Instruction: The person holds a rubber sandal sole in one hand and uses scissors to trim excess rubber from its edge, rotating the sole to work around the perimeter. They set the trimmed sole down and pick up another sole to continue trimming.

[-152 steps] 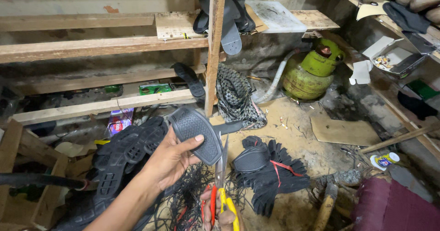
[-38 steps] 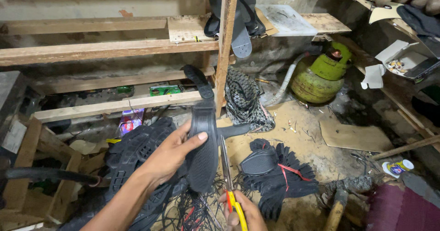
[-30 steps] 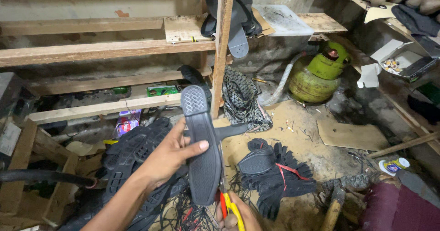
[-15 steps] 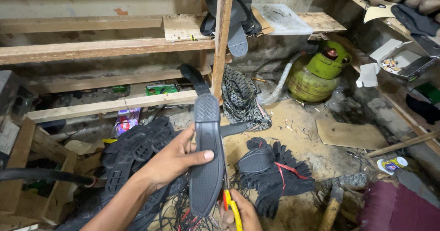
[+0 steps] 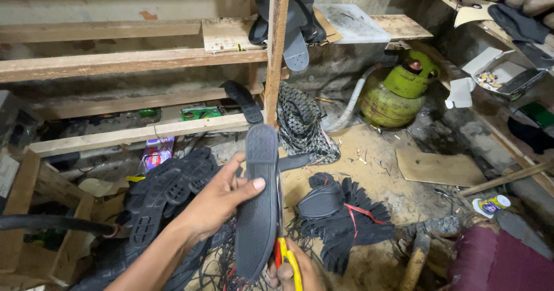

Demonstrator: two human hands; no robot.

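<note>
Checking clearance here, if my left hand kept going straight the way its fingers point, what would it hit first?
The left hand already presses the black shoe sole it holds. Past that, probably the scissors in the right hand, though depth is unclear.

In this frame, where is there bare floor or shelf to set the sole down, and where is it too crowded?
Bare floor lies between the green gas cylinder, the patterned cloth and the cardboard sheet. The wooden shelf plank at upper left is also bare. It is crowded under the left hand holding the black sole: stacked soles. The right hand grips scissors.
</note>
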